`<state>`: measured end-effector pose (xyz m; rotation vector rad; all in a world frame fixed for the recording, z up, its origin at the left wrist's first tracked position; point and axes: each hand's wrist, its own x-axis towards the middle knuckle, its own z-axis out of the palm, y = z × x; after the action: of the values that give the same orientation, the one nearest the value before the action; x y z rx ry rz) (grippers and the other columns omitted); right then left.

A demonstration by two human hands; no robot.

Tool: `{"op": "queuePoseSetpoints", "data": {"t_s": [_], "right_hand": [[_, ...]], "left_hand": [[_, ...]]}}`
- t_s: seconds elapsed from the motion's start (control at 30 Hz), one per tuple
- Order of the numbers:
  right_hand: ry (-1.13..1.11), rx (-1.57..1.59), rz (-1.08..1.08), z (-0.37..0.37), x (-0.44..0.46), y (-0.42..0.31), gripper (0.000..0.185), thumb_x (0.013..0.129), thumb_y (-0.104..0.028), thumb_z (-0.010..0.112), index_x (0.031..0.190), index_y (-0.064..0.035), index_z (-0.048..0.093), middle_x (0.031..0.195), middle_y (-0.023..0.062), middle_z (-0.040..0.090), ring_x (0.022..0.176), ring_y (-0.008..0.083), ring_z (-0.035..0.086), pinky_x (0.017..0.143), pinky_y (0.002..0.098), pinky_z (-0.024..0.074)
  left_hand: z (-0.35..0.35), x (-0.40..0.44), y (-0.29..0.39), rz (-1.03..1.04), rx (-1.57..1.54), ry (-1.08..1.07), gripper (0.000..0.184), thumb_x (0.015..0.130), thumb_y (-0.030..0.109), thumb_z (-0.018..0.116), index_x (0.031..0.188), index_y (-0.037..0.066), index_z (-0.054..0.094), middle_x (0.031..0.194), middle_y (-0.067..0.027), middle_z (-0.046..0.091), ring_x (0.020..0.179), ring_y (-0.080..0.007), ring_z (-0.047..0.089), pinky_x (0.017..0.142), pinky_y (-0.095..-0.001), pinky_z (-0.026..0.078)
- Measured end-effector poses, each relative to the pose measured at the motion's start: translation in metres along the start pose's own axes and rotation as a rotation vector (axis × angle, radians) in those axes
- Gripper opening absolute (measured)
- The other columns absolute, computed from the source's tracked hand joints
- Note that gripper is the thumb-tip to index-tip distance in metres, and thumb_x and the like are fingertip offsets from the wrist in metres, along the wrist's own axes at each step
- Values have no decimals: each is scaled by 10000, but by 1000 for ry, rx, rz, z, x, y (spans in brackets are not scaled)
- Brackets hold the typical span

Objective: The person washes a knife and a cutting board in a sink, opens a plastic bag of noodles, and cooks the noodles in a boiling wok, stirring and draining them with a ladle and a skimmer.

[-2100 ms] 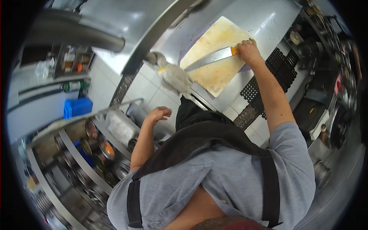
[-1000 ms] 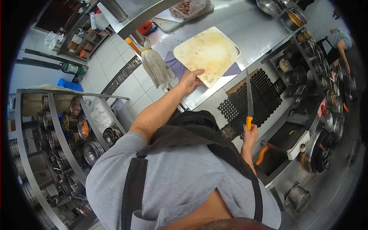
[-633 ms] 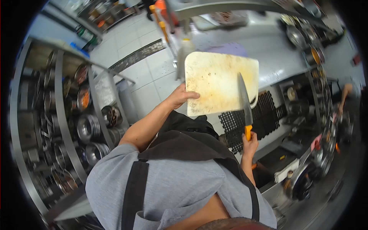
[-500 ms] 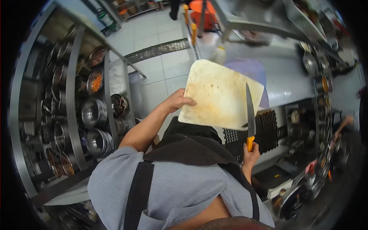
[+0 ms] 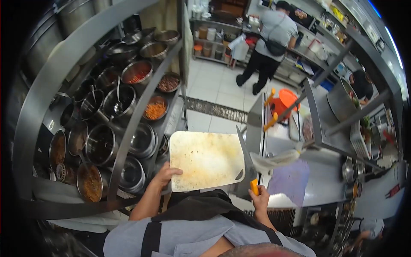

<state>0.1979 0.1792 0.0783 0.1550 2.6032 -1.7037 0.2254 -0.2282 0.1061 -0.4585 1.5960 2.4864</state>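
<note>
My left hand [image 5: 162, 174] grips the left edge of a white cutting board [image 5: 205, 160], thumb on top. The board is held up in front of my apron, its surface stained and dotted with small dark bits. My right hand [image 5: 260, 199] is closed around the yellow-orange handle of a kitchen knife [image 5: 245, 150]. Its blade points away from me, beside the board's right edge; I cannot tell whether they touch. Right of the knife, a purple cloth [image 5: 291, 182] lies on the steel counter [image 5: 323, 169].
On my left, a metal rack [image 5: 145, 92] holds several steel bowls and pots of food, including shredded orange food [image 5: 155, 110]. An orange bucket [image 5: 286, 100] stands beyond the counter. A raised steel shelf [image 5: 314, 115] overhangs at right. Another person [image 5: 274, 34] stands at the back shelves.
My view has swung left and up, showing more of the rack and the person at the back. The board has turned nearly level. Both hands keep their grips.
</note>
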Motion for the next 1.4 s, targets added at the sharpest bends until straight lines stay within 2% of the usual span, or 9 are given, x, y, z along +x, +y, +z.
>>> {"op": "queuePoseSetpoints", "data": {"t_s": [0.33, 0.47, 0.57, 0.67, 0.8, 0.9, 0.97, 1.07, 1.4], "right_hand": [[-190, -176, 18, 115, 155, -10, 301, 710, -201, 757, 853, 7, 593, 616, 62, 585, 466, 122, 532, 450, 272, 431], [-314, -321, 106, 134, 225, -4, 326, 690, -250, 766, 807, 14, 615, 627, 104, 613, 498, 157, 594, 491, 310, 480], [-322, -465, -48, 135, 300, -15, 347, 690, -269, 759, 825, 18, 619, 635, 108, 620, 511, 167, 608, 494, 321, 484], [-422, -346, 149, 139, 358, -12, 372, 674, -299, 754, 861, 0, 636, 659, 125, 634, 542, 201, 629, 542, 339, 505], [-512, -532, 220, 159, 444, 8, 359, 679, -291, 743, 879, -7, 651, 660, 122, 639, 541, 204, 630, 544, 341, 511], [-508, -783, 42, 168, 499, 43, 349, 689, -292, 727, 875, -3, 665, 647, 110, 641, 539, 201, 630, 530, 339, 512], [-607, -842, 177, 172, 535, 42, 383, 669, -327, 676, 877, -6, 675, 726, 177, 658, 758, 313, 654, 731, 393, 517], [-732, -902, 285, 180, 584, 32, 372, 669, -342, 682, 828, -6, 684, 724, 174, 660, 733, 298, 660, 715, 393, 518], [-519, -965, 222, 209, 731, 21, 350, 662, -298, 713, 777, 29, 662, 679, 171, 655, 648, 307, 659, 623, 396, 523]], "left_hand": [[6, 148, 20, 80, 59, 244, 353, 691, 29, 598, 1025, -83, 611, 929, -129, 661, 796, -203, 637, 724, -287, 489], [12, 239, 29, 30, -6, 321, 351, 691, 39, 588, 1019, -82, 612, 917, -138, 660, 770, -209, 642, 666, -298, 494], [23, 292, 43, 0, 120, 413, 338, 697, 46, 579, 1011, -72, 617, 895, -141, 662, 723, -215, 650, 590, -315, 500], [20, 333, 57, -74, 176, 422, 329, 700, 54, 580, 1006, -61, 621, 868, -143, 665, 685, -223, 654, 532, -329, 500], [18, 372, 70, -99, 166, 517, 327, 694, 58, 584, 996, -59, 628, 853, -158, 666, 703, -233, 663, 544, -337, 517], [6, 407, 70, -102, 128, 506, 330, 689, 61, 587, 992, -64, 631, 859, -159, 667, 714, -231, 666, 557, -332, 523], [1, 436, 76, -85, 142, 523, 334, 687, 64, 590, 990, -71, 631, 865, -161, 668, 712, -232, 666, 562, -333, 524], [-5, 482, 95, -139, 195, 538, 340, 681, 67, 597, 986, -79, 631, 876, -166, 669, 724, -234, 667, 582, -336, 526], [-46, 651, 172, -175, 84, 570, 343, 689, 58, 603, 1009, -65, 616, 894, -161, 660, 772, -258, 658, 639, -351, 525]]}}
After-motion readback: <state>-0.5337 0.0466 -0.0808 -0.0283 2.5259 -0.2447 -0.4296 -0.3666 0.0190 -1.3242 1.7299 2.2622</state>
